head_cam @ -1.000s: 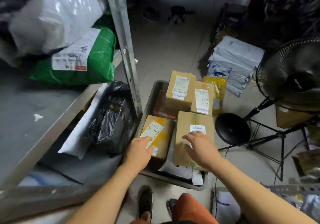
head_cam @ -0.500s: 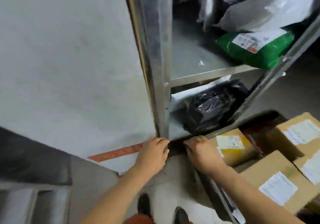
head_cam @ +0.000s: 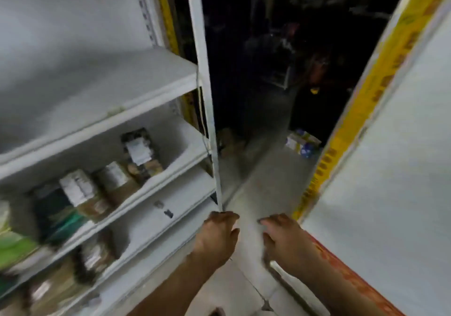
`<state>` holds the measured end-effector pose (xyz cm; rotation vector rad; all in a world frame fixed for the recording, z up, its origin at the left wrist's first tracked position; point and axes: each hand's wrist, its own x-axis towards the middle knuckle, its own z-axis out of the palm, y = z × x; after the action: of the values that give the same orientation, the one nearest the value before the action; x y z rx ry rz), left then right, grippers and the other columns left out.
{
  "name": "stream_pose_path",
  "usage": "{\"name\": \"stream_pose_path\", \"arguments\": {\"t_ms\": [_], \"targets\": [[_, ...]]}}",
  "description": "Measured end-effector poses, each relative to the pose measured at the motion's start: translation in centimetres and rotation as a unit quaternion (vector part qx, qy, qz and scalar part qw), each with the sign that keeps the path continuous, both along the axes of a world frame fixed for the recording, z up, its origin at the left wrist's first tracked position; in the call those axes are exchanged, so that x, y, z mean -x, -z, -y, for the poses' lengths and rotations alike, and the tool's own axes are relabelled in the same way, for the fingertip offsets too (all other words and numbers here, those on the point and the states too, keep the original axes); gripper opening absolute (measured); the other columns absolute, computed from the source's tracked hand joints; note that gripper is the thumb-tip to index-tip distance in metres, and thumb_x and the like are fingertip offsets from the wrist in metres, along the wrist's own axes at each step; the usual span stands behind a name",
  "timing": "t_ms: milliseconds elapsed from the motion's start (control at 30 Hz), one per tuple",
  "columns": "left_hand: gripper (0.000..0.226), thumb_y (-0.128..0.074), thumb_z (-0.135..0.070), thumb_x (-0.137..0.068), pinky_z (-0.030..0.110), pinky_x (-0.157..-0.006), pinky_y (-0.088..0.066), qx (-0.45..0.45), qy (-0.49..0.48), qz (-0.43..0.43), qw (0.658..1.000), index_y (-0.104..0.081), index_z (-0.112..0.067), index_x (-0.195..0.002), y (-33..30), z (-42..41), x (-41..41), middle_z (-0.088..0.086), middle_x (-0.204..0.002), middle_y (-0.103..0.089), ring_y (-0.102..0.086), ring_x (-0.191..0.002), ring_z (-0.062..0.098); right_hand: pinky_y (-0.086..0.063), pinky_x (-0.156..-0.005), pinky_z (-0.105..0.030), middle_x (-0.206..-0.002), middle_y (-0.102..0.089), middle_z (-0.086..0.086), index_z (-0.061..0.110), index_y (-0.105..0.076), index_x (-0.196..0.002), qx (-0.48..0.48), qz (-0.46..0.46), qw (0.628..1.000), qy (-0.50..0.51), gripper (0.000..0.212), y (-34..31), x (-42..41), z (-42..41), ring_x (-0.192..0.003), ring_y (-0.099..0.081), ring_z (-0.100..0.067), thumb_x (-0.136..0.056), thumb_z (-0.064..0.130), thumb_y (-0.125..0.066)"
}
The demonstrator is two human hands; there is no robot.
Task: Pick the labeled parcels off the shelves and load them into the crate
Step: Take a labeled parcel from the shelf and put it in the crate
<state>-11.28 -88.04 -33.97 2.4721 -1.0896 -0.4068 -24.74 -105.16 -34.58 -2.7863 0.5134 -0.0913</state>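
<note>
Several blurry labeled parcels (head_cam: pixel 109 184) upright on white metal shelf (head_cam: pixel 156 186); our left hand (head_cam: pixel 216 237), right hand (head_cam: pixel 284 240) loosely curled, holding nothing.

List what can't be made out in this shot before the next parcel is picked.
Head view only:
- Parcel labels on the white shelf unit: motion blur, unreadable.
- Lower-left parcels: smeared, cut by the frame edge.
- Aisle beyond: too dark.
- Crate: out of frame.
- Left hand and right hand: blurred; neither shows a grip on a parcel.
</note>
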Motion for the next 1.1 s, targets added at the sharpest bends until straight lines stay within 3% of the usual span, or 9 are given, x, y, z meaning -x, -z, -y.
{"name": "stream_pose_path", "arguments": {"t_ms": [100,233,333,600,700,767,867,967,1100], "targets": [[0.047,-0.052,-0.036,-0.108,0.031,-0.117,-0.040,-0.002,-0.092,0.010,0.996,-0.053,-0.026,-0.154,0.2,-5.4,-5.5,-0.002,-0.156,-0.055,-0.049,-0.143,0.021,-0.060,-0.076,-0.036,-0.102,-0.075,0.005,0.027,-0.077,-0.112,0.004,-0.001,0.998,-0.065,0.028,0.2,-8.3,-3.2,-0.094,-0.071,-0.022,-0.084,0.027,-0.075],[0.048,-0.054,-0.036,-0.106,0.028,-0.118,-0.036,-0.019,-0.195,0.001,0.981,-0.054,-0.027,-0.153,0.2,-11.7,-10.6,-0.004,-0.157,-0.055,-0.046,-0.145,0.021,-0.057,-0.088,-0.040,-0.111,-0.075,-0.001,0.023,-0.075,-0.118,-0.033,-0.020,0.988,-0.148,0.030,0.0,-17.2,-6.7,-0.106,-0.068,-0.028,-0.089,0.027,-0.065],[0.045,-0.056,-0.035,-0.106,0.029,-0.112,-0.041,-0.022,-0.251,0.004,0.968,-0.056,-0.026,-0.151,-0.2,-13.9,-13.8,-0.005,-0.152,-0.059,-0.053,-0.138,0.021,-0.048,-0.102,-0.032,-0.130,-0.070,0.004,0.024,-0.068,-0.137,-0.047,-0.036,0.977,-0.203,0.037,-0.5,-22.8,-8.3,-0.124,-0.060,-0.020,-0.100,0.026,-0.060],[0.046,-0.066,-0.030,-0.102,0.041,-0.110,-0.051,-0.014,-0.368,-0.031,0.929,-0.056,-0.020,-0.146,1.0,-12.7,-24.7,0.006,-0.144,-0.064,-0.058,-0.129,0.028,-0.044,-0.108,-0.030,-0.144,-0.063,0.003,0.022,-0.059,-0.148,-0.090,-0.101,0.956,-0.260,0.045,1.3,-36.1,-7.9,-0.135,-0.053,-0.020,-0.104,0.031,-0.060],[0.043,-0.059,-0.025,-0.104,0.043,-0.112,-0.042,-0.025,-0.370,-0.025,0.928,-0.051,-0.019,-0.146,1.6,-10.8,-28.8,0.008,-0.142,-0.061,-0.057,-0.127,0.027,-0.044,-0.106,-0.033,-0.146,-0.060,-0.005,0.017,-0.053,-0.149,-0.109,-0.108,0.958,-0.241,0.049,2.3,-40.9,-7.6,-0.136,-0.051,-0.027,-0.104,0.035,-0.061],[0.043,-0.053,-0.025,-0.104,0.044,-0.109,-0.036,-0.057,-0.350,-0.012,0.935,-0.047,-0.019,-0.147,2.4,-9.7,-31.1,0.007,-0.145,-0.056,-0.054,-0.129,0.023,-0.043,-0.104,-0.031,-0.148,-0.058,-0.006,0.018,-0.050,-0.152,-0.177,-0.105,0.954,-0.218,0.052,2.9,-43.9,-7.8,-0.138,-0.050,-0.028,-0.104,0.035,-0.063],[0.058,-0.052,-0.024,-0.101,0.044,-0.111,-0.030,-0.071,-0.347,-0.043,0.934,-0.034,-0.018,-0.156,3.8,-8.6,-33.2,0.006,-0.152,-0.049,-0.048,-0.137,0.023,-0.043,-0.098,-0.028,-0.141,-0.063,0.003,0.025,-0.053,-0.148,-0.328,-0.138,0.922,-0.154,0.047,3.8,-47.6,-8.7,-0.128,-0.058,-0.020,-0.104,0.038,-0.064],[0.067,-0.056,-0.021,-0.098,0.042,-0.114,-0.027,-0.050,-0.372,-0.067,0.924,-0.028,-0.014,-0.158,4.3,-7.7,-34.2,0.007,-0.151,-0.052,-0.049,-0.137,0.024,-0.049,-0.109,-0.044,-0.144,-0.062,0.001,0.027,-0.053,-0.146,-0.467,-0.200,0.860,-0.039,0.049,5.3,-49.6,-9.3,-0.123,-0.057,-0.019,-0.103,0.047,-0.063],[0.063,-0.065,-0.020,-0.097,0.046,-0.111,-0.043,0.080,-0.432,-0.099,0.893,-0.040,-0.011,-0.154,3.9,-7.8,-34.5,0.012,-0.131,-0.050,-0.049,-0.125,0.033,-0.050,-0.108,-0.054,-0.128,-0.070,0.004,0.028,-0.061,-0.130,-0.608,-0.195,0.766,0.074,0.050,5.6,-50.3,-8.8,-0.121,-0.061,-0.018,-0.091,0.057,-0.075]]}}
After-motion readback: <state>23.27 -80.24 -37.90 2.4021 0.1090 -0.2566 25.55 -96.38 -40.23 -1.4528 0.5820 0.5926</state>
